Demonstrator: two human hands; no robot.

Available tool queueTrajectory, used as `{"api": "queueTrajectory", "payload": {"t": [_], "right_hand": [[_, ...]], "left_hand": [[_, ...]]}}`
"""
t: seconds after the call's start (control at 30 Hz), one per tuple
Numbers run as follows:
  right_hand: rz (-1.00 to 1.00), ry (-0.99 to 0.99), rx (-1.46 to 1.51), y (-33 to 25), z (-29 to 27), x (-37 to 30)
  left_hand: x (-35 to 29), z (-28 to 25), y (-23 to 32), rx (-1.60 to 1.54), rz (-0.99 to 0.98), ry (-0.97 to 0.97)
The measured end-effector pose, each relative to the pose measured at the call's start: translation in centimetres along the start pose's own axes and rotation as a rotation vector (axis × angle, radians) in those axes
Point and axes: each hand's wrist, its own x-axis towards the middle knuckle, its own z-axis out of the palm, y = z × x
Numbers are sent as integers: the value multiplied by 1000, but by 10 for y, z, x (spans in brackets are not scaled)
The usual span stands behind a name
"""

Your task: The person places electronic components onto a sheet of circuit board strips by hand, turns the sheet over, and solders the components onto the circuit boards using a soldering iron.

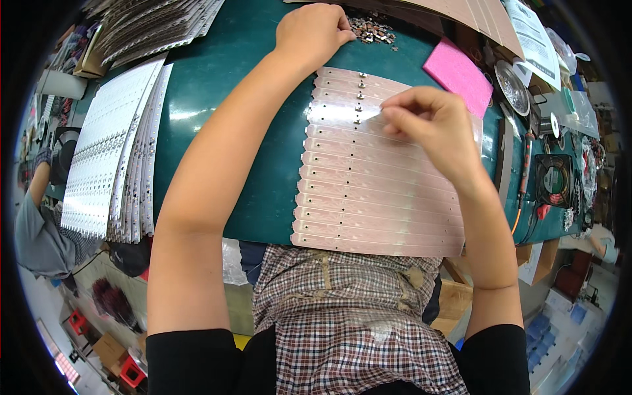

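Left hand [313, 33], upper centre, is resting beside the heap of small metal parts [372, 30], fingers curling in; cannot tell whether it is gripping one. Right hand [434, 131], right of centre, is holding thumb near forefinger above the pink segmented panel [388, 187]; cannot tell whether anything is sitting between the tips. Good work is probably calling for a light pinch, each part sitting square in its row. Panel is lying flat at centre: notched left edge, dark dots running down, few metal parts lining up near the top.
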Motion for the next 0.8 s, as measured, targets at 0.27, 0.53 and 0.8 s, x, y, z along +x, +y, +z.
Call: {"api": "queueTrajectory", "payload": {"t": [0.27, 0.53, 0.8], "right_hand": [[-176, -15, -306, 14, 29, -10], [-264, 15, -367, 19, 34, -10], [-266, 11, -391, 20, 34, -12]], "left_hand": [[-6, -6, 2, 81, 52, 80], [-30, -34, 0, -207, -207, -14], [-64, -57, -7, -445, -289, -157]]}}
